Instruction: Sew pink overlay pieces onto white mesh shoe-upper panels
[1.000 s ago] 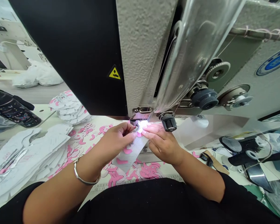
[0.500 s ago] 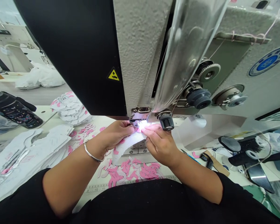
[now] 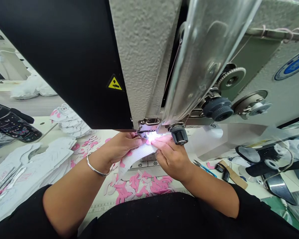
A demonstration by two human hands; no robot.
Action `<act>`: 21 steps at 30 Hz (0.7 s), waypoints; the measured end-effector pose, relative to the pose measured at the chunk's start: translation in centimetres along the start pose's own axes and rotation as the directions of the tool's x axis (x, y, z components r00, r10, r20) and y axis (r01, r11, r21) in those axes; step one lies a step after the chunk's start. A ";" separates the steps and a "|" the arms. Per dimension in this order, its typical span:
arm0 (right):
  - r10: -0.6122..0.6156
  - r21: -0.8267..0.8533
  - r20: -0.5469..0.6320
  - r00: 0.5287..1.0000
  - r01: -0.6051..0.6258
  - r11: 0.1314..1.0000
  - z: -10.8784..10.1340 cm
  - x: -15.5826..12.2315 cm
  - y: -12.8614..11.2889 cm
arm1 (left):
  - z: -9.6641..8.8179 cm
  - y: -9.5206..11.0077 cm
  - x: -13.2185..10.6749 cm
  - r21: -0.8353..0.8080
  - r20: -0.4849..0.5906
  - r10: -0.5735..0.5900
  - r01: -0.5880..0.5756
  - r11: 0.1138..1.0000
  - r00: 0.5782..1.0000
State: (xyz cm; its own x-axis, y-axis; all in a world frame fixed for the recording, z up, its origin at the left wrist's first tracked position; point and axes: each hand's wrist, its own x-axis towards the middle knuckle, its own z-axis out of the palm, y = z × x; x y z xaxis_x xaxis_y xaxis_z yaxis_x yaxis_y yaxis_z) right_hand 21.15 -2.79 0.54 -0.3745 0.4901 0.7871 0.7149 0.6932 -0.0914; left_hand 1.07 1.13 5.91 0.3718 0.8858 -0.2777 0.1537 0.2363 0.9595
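A white perforated fabric piece (image 3: 139, 155) with pink patches lies under the needle area of a sewing machine (image 3: 142, 59). My left hand (image 3: 123, 146) grips its left side, thumb and fingers closed near the presser foot (image 3: 142, 132). On the other side, my right hand (image 3: 173, 154) pinches the fabric's right edge, fingertips close to the needle. A bright lamp glares at the stitching point, so the needle and the exact seam cannot be made out. Loose pink and white cut pieces (image 3: 139, 186) are scattered on the table in front of the fabric.
White cut panels (image 3: 47, 162) are stacked at the left, with another pile (image 3: 71, 121) behind them. A dark patterned bottle (image 3: 13, 124) leans at far left. Blue-handled thread snips (image 3: 205, 168) and a black thread spool (image 3: 261, 168) lie at the right.
The view has shifted slightly, so the machine looks nearer and larger. Both hands keep their hold on the fabric beside the presser foot, with little visible movement.
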 end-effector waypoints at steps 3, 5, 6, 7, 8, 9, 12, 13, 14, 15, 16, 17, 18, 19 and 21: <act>0.015 0.000 -0.006 1.000 -0.015 1.000 0.1 -0.2 0.1 | 0.1 0.2 -0.2 -0.035 0.000 0.026 -0.026 0.999 1.000; 0.028 -0.001 -0.008 1.000 -0.028 1.000 0.2 -0.3 0.1 | 0.2 0.3 -0.3 -0.046 -0.004 0.019 -0.019 0.999 1.000; 0.035 -0.001 -0.007 0.999 -0.035 0.999 0.2 -0.4 0.1 | 0.2 0.3 -0.3 -0.046 -0.007 0.006 -0.006 0.999 1.000; 0.040 0.000 -0.004 0.999 -0.040 0.999 0.2 -0.4 0.1 | 0.2 0.2 -0.3 -0.046 -0.014 -0.007 0.006 0.999 1.000; 0.044 0.000 0.002 0.999 -0.044 0.999 0.2 -0.4 0.1 | 0.2 0.2 -0.2 -0.047 -0.022 -0.015 0.014 0.999 1.000; 0.048 -0.001 0.008 0.999 -0.048 0.999 0.2 -0.4 0.1 | 0.2 0.1 -0.2 -0.052 -0.030 -0.017 0.016 0.999 0.999; 0.064 -0.006 0.026 0.998 -0.064 0.998 0.1 -0.3 0.0 | 0.0 -0.4 0.1 -0.052 -0.041 0.004 -0.006 0.999 0.999; 0.069 -0.005 0.030 0.997 -0.069 0.998 0.1 -0.3 0.0 | -0.1 -0.5 0.2 -0.042 -0.040 0.010 -0.012 0.999 0.999; 0.074 -0.001 0.034 0.997 -0.074 0.997 0.1 -0.3 0.0 | -0.2 -0.7 0.4 -0.029 -0.039 0.012 -0.013 1.000 0.999; 0.077 0.004 0.036 0.996 -0.077 0.997 0.0 -0.3 0.0 | -0.4 -0.9 0.5 -0.018 -0.037 0.009 -0.010 1.000 0.999; 0.080 0.007 0.036 0.996 -0.080 0.997 0.1 -0.3 0.1 | -0.5 -1.0 0.5 -0.015 -0.036 0.005 -0.005 1.000 0.999; 0.081 0.008 0.035 0.996 -0.081 0.997 0.1 -0.3 0.1 | -0.6 -1.1 0.6 -0.019 -0.035 0.000 -0.001 1.000 0.999; 0.081 0.006 0.033 0.996 -0.081 0.997 0.1 -0.4 0.1 | -0.7 -1.2 0.7 -0.026 -0.032 -0.004 0.003 1.000 0.999; 0.082 0.002 0.029 0.996 -0.082 0.997 0.2 -0.4 0.1 | -0.8 -1.3 0.7 -0.035 -0.030 -0.006 0.005 0.999 1.000; 0.084 -0.003 0.025 0.996 -0.083 0.997 0.3 -0.5 0.2 | -0.9 -1.3 0.7 -0.048 -0.026 -0.009 0.008 0.999 1.000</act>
State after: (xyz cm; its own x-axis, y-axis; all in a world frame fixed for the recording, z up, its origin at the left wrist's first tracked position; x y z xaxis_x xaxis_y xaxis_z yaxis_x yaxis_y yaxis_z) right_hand 21.34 -2.78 -0.06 -0.3283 0.5594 0.7611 0.7457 0.6481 -0.1547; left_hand 0.34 1.78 4.47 0.3462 0.8937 -0.2854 0.1129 0.2623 0.9584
